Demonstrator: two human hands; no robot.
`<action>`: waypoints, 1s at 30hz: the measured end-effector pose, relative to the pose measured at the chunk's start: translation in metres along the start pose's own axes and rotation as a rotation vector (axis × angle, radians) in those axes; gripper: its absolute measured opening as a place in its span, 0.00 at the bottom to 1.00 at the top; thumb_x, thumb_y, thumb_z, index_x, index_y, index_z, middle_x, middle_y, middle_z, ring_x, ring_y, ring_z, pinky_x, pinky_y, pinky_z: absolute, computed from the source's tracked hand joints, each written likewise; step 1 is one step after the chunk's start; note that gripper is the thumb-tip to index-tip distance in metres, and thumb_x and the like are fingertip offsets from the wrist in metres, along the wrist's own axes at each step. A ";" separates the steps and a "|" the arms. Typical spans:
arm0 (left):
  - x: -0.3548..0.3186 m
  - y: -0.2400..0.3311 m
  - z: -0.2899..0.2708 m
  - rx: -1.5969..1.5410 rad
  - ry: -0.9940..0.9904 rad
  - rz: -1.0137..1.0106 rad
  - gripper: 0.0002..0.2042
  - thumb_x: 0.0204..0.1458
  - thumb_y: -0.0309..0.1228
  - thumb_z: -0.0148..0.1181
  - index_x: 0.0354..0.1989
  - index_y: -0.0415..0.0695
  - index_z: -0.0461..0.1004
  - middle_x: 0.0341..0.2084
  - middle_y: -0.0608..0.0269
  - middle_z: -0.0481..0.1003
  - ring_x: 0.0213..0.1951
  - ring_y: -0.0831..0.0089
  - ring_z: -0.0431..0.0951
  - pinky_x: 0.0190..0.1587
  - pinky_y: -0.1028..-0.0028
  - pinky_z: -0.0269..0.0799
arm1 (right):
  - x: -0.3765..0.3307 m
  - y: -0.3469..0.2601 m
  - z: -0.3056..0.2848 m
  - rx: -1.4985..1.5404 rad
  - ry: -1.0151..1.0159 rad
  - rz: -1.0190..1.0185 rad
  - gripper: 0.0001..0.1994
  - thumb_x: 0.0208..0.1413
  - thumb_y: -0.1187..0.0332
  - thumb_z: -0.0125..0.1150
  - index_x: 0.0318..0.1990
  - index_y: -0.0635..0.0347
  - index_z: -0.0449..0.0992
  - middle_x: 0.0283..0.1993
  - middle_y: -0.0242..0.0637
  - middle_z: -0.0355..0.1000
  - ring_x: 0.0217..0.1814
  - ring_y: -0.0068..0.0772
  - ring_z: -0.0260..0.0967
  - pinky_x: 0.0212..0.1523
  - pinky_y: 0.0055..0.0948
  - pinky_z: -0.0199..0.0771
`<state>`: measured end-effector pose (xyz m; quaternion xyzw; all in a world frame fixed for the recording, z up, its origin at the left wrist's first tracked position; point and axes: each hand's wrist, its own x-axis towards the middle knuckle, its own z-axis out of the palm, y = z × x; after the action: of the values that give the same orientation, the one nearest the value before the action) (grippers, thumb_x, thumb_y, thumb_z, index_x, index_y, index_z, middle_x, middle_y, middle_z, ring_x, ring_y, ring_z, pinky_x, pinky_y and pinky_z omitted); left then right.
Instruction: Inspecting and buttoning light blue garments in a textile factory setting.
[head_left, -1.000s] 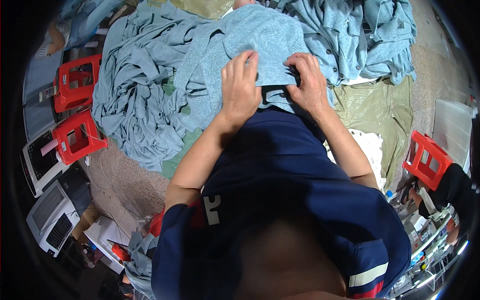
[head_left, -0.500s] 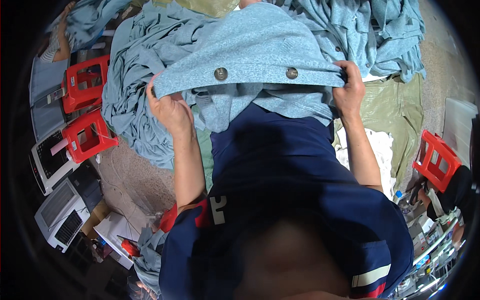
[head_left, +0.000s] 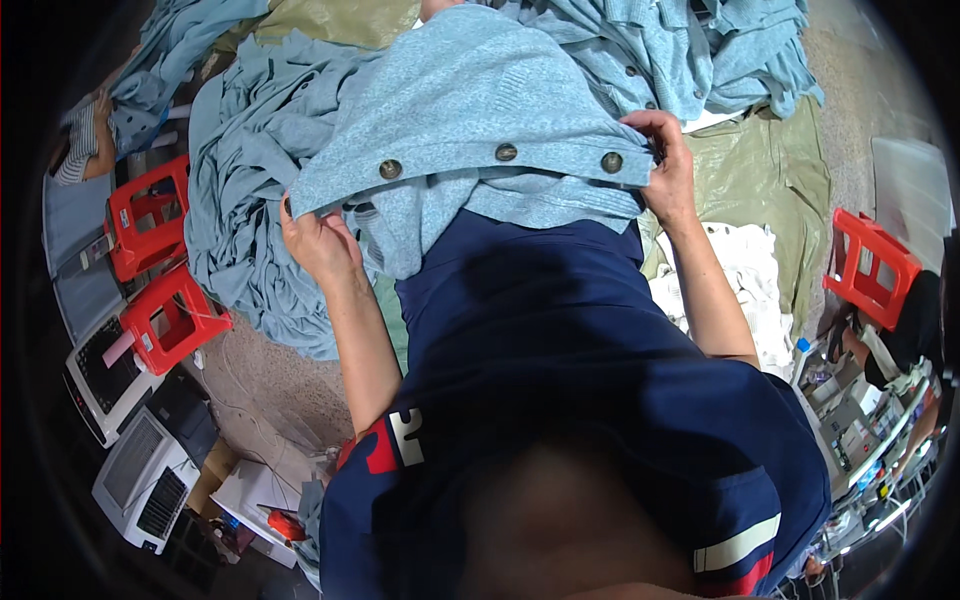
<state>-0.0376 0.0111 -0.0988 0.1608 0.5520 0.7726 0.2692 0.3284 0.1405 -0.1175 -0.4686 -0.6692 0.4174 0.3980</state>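
Note:
A light blue knit cardigan (head_left: 470, 95) lies spread over my lap and in front of me. Its button band is stretched between my hands, with three dark round buttons (head_left: 506, 152) showing. At the band's left end, my left hand (head_left: 322, 245) pinches the edge between thumb and fingers. My right hand (head_left: 668, 170) grips the other end, next to the rightmost button. Part of the cardigan hangs below the band, against my dark blue clothing (head_left: 520, 290).
Heaps of similar blue knitwear lie at the left (head_left: 245, 190) and far right (head_left: 750, 60). White knitwear (head_left: 740, 270) rests on an olive sheet (head_left: 790, 170). Red stools (head_left: 172, 320) stand left, another red stool (head_left: 870, 268) right. A person's arm (head_left: 104, 140) shows at far left.
My hands have shifted a little left along with the cardigan's band. A third button now shows near my right hand. The whole view has moved slightly.

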 end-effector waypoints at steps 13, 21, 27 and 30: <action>0.008 0.001 0.000 0.062 -0.071 0.021 0.10 0.56 0.20 0.49 0.47 0.34 0.68 0.40 0.52 0.76 0.40 0.66 0.79 0.44 0.69 0.77 | -0.008 0.018 -0.006 0.148 -0.074 0.018 0.10 0.44 0.79 0.62 0.37 0.62 0.73 0.40 0.36 0.73 0.45 0.31 0.71 0.47 0.26 0.69; -0.023 0.026 0.067 0.553 -0.227 0.346 0.12 0.46 0.14 0.56 0.40 0.37 0.74 0.34 0.66 0.75 0.39 0.78 0.73 0.46 0.79 0.68 | 0.018 -0.049 -0.001 -0.295 0.049 -0.462 0.19 0.31 0.84 0.48 0.36 0.63 0.73 0.41 0.45 0.71 0.44 0.48 0.68 0.45 0.37 0.69; -0.049 0.017 0.133 0.556 -0.572 0.499 0.20 0.43 0.16 0.63 0.47 0.40 0.70 0.37 0.61 0.72 0.38 0.73 0.75 0.43 0.75 0.72 | 0.030 -0.113 0.065 -0.041 -0.203 -0.614 0.24 0.37 0.78 0.61 0.48 0.59 0.70 0.49 0.44 0.68 0.47 0.48 0.69 0.39 0.37 0.75; -0.052 0.014 0.140 0.553 -0.656 0.531 0.27 0.44 0.14 0.63 0.55 0.40 0.65 0.42 0.61 0.70 0.44 0.74 0.74 0.49 0.75 0.72 | 0.039 -0.098 0.078 -0.097 -0.136 -0.679 0.24 0.35 0.79 0.58 0.47 0.60 0.70 0.45 0.44 0.69 0.43 0.47 0.71 0.36 0.36 0.75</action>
<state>0.0775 0.0843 -0.0356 0.5953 0.5624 0.5482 0.1697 0.2175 0.1428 -0.0464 -0.2087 -0.8309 0.2591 0.4460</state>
